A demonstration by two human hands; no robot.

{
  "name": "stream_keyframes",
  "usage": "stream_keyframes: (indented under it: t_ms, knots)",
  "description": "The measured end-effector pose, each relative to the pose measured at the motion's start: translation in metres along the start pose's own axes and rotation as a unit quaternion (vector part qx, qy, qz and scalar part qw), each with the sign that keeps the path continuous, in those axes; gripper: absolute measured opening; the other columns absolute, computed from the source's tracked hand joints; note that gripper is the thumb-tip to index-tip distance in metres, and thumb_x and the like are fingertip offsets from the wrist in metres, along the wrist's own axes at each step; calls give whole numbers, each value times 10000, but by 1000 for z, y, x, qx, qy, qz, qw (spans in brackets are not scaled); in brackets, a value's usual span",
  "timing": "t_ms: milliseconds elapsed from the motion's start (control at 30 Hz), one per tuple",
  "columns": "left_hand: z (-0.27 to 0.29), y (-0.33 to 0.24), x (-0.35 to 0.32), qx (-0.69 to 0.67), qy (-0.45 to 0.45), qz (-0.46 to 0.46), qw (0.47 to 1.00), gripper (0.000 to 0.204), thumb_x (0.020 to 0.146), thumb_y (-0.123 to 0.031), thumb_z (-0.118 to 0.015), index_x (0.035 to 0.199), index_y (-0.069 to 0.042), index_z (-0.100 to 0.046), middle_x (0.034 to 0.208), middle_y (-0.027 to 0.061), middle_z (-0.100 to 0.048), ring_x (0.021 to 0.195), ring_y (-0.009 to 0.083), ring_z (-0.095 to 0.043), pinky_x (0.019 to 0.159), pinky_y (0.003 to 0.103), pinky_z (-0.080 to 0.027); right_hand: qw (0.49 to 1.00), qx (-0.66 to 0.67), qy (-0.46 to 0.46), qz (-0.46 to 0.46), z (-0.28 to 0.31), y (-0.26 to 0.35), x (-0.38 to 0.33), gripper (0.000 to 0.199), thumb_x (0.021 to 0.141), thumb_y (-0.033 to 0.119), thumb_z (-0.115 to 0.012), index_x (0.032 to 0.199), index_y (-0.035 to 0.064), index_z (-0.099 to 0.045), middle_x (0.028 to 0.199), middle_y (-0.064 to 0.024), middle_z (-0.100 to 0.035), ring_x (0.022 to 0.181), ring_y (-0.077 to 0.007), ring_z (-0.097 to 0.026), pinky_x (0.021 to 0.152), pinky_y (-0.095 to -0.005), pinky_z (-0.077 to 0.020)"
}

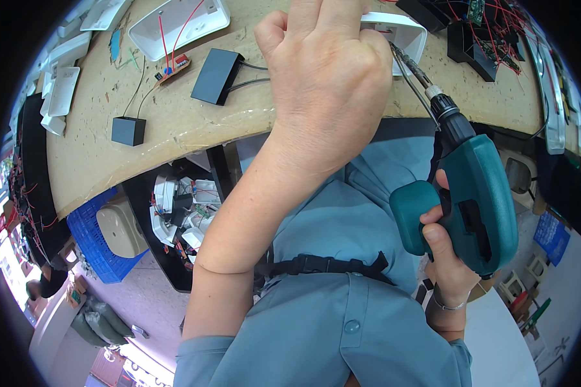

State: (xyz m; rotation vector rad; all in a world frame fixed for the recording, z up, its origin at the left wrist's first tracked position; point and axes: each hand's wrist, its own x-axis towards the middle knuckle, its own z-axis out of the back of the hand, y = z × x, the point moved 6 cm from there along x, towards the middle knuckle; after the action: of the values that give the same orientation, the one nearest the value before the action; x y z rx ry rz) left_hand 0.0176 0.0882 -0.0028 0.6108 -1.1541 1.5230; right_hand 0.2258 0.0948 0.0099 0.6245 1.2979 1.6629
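My right hand (450,261) is wrapped round the grip of a green soldering gun (481,200). Its metal tip and thin feed tube (414,68) point up and left into a white plastic housing (407,35) on the table. My left hand (329,71) is over the table's near side, its back turned up and covering part of that housing. Its fingers are bent and close together, and the top edge cuts them off; whatever they grip is hidden. Just left of it lies a black box (217,76) with two dark wires running under the hand.
Further left are a small black box (128,131), a little circuit board (174,68) with red wires and an open white housing (179,29). Black cases with red wiring (478,48) lie at the right. Below the table, a black bin (181,271) holds white parts beside a blue crate (87,226).
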Motion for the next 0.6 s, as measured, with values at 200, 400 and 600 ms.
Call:
stream_keyframes:
  t_ms: [200,400,600]
  knots:
    - [1,-4,1,51,-15,-56,997,55,730,-11,-537,755,17,-577,938,92,-539,899,245,-493,800,394,-317,999,-9,40,-7,5,-6,-5,390,737,17,-706,1080,-17,-523,982,-130,-586,724,-123,-579,696,-268,-468]
    - [2,-7,3,72,-3,-74,995,37,709,-26,-560,692,5,-572,963,89,-549,899,244,-500,789,394,-325,998,10,54,14,9,-6,-11,599,752,101,-705,1257,-71,-431,1178,-230,-553,771,-139,-583,749,-277,-469]
    - [7,-5,5,50,4,-86,995,78,684,-53,-607,733,5,-592,993,118,-547,906,261,-505,790,400,-332,995,25,9,96,14,3,-6,610,755,243,-743,1189,-94,-477,1109,-227,-582,697,-151,-603,630,-258,-486]
